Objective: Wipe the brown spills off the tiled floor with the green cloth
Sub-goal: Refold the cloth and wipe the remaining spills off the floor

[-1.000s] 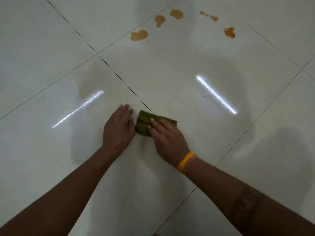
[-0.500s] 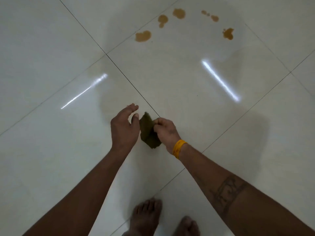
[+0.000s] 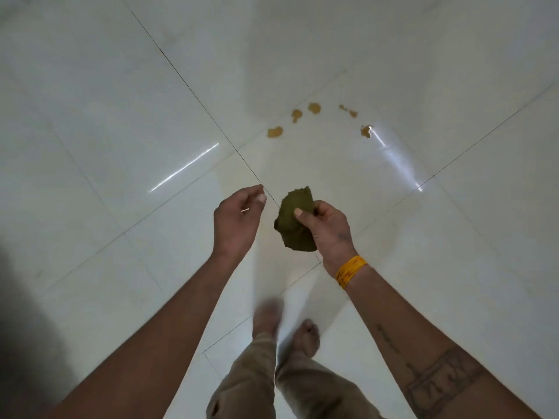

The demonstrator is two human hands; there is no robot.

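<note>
The green cloth (image 3: 295, 220), bunched and held above the floor in the right hand (image 3: 328, 229) while the left hand (image 3: 234, 222) hangs loosely curled and empty, looks soft and light, best gripped mid-wad to scrub the brown spills (image 3: 275, 132) farther off.

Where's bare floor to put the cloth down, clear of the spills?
Bare tile lies between the cloth in the right hand and the brown spills, and left of the left hand. Crowded only around the spills and the feet.
</note>
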